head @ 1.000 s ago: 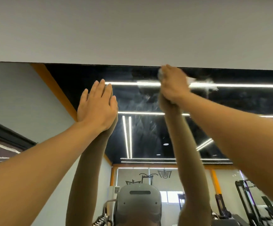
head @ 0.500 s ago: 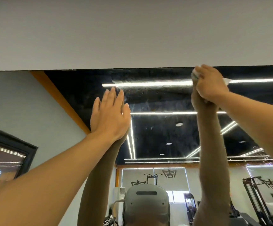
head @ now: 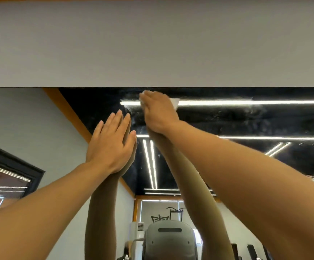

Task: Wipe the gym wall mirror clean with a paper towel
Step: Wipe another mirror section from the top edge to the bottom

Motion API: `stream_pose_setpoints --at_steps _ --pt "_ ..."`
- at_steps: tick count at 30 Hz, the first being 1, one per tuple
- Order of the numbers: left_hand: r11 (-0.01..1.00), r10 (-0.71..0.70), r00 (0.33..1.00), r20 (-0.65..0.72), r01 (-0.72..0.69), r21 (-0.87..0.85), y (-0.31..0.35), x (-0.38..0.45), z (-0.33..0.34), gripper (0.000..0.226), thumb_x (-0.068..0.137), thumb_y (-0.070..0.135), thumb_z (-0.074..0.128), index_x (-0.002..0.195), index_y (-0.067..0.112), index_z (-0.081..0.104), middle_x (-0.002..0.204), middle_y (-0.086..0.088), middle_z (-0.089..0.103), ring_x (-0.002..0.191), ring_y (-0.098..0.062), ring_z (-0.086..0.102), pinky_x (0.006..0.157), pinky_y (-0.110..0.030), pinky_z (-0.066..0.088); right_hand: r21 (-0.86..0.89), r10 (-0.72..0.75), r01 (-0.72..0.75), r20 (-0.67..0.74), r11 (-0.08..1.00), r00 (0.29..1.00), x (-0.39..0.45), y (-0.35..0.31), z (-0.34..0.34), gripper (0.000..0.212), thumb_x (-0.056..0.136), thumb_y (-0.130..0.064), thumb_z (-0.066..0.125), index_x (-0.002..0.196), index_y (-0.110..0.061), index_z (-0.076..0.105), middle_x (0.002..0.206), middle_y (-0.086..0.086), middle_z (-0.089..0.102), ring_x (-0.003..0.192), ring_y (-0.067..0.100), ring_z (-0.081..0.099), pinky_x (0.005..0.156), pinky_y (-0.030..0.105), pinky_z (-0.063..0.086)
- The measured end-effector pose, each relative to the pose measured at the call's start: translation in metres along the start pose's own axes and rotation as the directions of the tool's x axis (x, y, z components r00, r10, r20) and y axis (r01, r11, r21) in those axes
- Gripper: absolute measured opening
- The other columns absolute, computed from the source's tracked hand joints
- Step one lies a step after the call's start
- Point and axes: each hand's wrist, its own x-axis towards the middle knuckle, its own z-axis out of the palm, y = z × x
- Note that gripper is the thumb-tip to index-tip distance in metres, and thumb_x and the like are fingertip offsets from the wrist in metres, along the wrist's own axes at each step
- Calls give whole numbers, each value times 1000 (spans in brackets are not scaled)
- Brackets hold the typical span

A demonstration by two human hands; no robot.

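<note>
The gym wall mirror (head: 246, 121) fills the lower half of the head view, its top edge under a grey wall band. My right hand (head: 158, 111) reaches up to that edge and presses a white paper towel (head: 175, 102) flat against the glass; towel corners show beside the hand and at the fingertips. My left hand (head: 113, 143) lies flat on the mirror, fingers straight, just lower left of the right hand. Hazy smears mark the glass to the right.
The grey wall band (head: 152, 45) runs above the mirror. The glass reflects both my arms, ceiling light strips (head: 246, 102), an orange trim line, a dark-framed panel (head: 11, 171) at left and gym machines at the bottom.
My right hand slid left along the mirror's top edge with the towel and is now close to my left hand. The left hand has stayed flat on the glass.
</note>
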Motion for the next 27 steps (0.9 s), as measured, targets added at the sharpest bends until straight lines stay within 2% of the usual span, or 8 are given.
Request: stream_pose_setpoints --at_steps 2,5,10,13,16,18,21,27 --pt "1000 1 1000 -5 -1 5 0 2 0 73 92 56 9 160 27 10 168 6 4 154 -10 -4 121 -31 -7 14 -43 42 115 999 992 -2 4 -3 47 102 -13 49 149 -16 42 153 4 42 142 24 34 118 36 19" --pt "1000 15 1000 -7 -15 -13 -4 2 0 72 93 55 11 160 27 13 168 7 6 154 -9 -2 119 -28 -8 30 28 -34 186 999 982 -7 37 -26 53 102 -9 46 153 -16 35 161 4 31 148 25 22 119 37 13" --pt "999 24 1000 5 -24 -22 -6 1 1 73 93 55 12 160 26 14 168 6 7 154 -10 -2 118 -27 -8 -88 297 -298 -19 951 955 -43 141 -78 32 98 -3 43 126 -7 58 129 14 54 125 37 47 107 46 34" --pt "999 24 1000 -2 -24 -28 -6 3 1 74 92 55 13 160 25 15 167 5 8 154 -12 0 118 -27 -8 -111 443 -445 -50 888 895 -74 186 -109 27 97 3 42 117 -1 60 124 20 56 121 41 49 104 49 37" --pt "999 30 1000 2 -30 -13 -7 3 2 74 92 55 13 159 24 15 167 4 8 154 -13 -1 117 -27 -9 -112 518 -532 -137 839 845 -86 205 -116 12 93 4 49 92 -5 57 96 16 58 98 37 58 88 46 48" --pt "999 30 1000 2 -30 -12 -6 3 2 74 92 54 12 159 24 15 167 4 8 154 -14 0 117 -27 -9 -117 546 -570 -187 813 817 -80 203 -108 6 92 0 55 92 -6 57 95 16 60 94 35 59 88 48 49" --pt "1000 26 1000 1 -26 -14 -4 3 2 74 92 54 12 159 23 14 167 4 7 154 -13 -1 117 -27 -10 -158 498 -526 -187 836 847 -59 175 -86 8 88 -2 57 95 -5 59 98 15 61 99 34 59 89 45 47" --pt "999 24 1000 -8 -25 -38 -6 2 1 74 92 54 13 159 23 13 167 4 7 154 -11 -2 118 -27 -8 43 142 -140 -44 989 989 -29 48 -21 33 88 -2 53 119 -9 60 121 7 59 115 27 51 99 36 37"
